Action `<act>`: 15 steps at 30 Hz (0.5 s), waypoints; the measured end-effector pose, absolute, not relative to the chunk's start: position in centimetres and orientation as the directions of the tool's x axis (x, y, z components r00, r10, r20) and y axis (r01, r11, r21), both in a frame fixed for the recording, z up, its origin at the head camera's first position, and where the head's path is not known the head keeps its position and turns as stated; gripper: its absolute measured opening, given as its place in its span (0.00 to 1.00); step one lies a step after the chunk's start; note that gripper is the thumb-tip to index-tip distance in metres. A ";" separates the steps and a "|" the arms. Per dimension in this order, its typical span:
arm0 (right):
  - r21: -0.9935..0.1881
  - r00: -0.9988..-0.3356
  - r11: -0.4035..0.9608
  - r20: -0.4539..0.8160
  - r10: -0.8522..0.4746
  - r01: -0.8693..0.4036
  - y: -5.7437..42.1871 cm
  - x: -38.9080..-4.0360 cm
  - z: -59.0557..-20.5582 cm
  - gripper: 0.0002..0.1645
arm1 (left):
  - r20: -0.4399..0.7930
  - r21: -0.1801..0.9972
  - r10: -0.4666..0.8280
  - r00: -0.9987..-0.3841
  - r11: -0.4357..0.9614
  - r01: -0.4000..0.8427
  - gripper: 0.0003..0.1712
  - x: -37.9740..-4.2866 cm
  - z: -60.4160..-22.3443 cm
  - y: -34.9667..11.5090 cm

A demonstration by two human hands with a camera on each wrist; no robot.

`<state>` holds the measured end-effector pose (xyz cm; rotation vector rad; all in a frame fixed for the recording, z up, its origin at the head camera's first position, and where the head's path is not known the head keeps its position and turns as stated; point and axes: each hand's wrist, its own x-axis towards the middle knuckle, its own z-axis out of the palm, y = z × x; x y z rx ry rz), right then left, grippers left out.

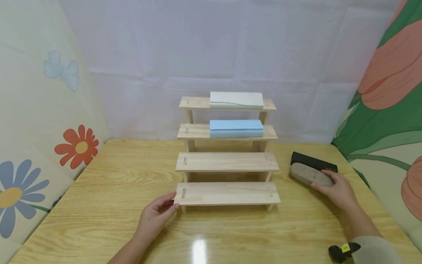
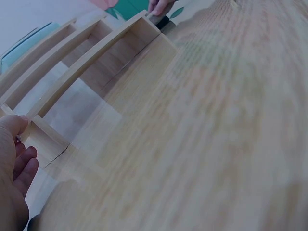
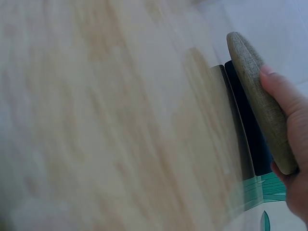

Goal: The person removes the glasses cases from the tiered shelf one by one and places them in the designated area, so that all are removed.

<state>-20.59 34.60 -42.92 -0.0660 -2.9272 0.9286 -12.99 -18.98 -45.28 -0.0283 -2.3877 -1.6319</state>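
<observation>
A four-step wooden display stand (image 1: pixel 227 194) stands mid-table. My left hand (image 1: pixel 155 216) pinches the left end of its lowest step; the thumb (image 2: pixel 14 124) is at the board's corner in the left wrist view. On the right, my right hand (image 1: pixel 337 189) grips a grey-brown oval glasses case (image 1: pixel 308 173) between thumb and fingers. That case is held up beside a long black glasses case (image 1: pixel 311 160) and partly covers it. A white glasses case (image 1: pixel 236 99) lies on the top step, and a light blue glasses case (image 1: pixel 236 128) lies on the step below.
The wood-grain table (image 1: pixel 99 205) carries the stand. A white cloth (image 1: pixel 197 44) hangs behind it, with flower-printed cloths on the left (image 1: pixel 29 110) and right (image 1: pixel 389 110). A black strap with a yellow mark (image 1: pixel 344 251) is at the right wrist.
</observation>
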 end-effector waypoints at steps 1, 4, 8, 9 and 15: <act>-0.575 -0.997 0.818 0.052 0.061 0.020 34.6 -20.6 -43.0 0.53 | 0.214 0.915 -0.123 -0.969 0.371 0.155 0.20 -13.0 -45.3 -19.0; -0.567 -0.997 0.823 0.049 0.059 0.021 34.7 -20.7 -43.1 0.53 | 0.210 0.918 -0.124 -0.970 0.367 0.151 0.20 -12.9 -45.2 -18.9; -0.561 -0.997 0.827 0.044 0.061 0.026 34.8 -20.8 -43.3 0.53 | 0.211 0.918 -0.125 -0.969 0.366 0.153 0.20 -12.9 -45.2 -18.9; -0.563 -0.997 0.826 0.042 0.063 0.028 34.8 -20.8 -43.3 0.53 | 0.213 0.918 -0.124 -0.969 0.365 0.155 0.20 -12.9 -45.2 -18.9; -0.554 -0.997 0.832 0.040 0.067 0.034 34.8 -20.8 -43.5 0.52 | 0.218 0.924 -0.114 -0.969 0.344 0.167 0.20 -12.9 -45.1 -18.9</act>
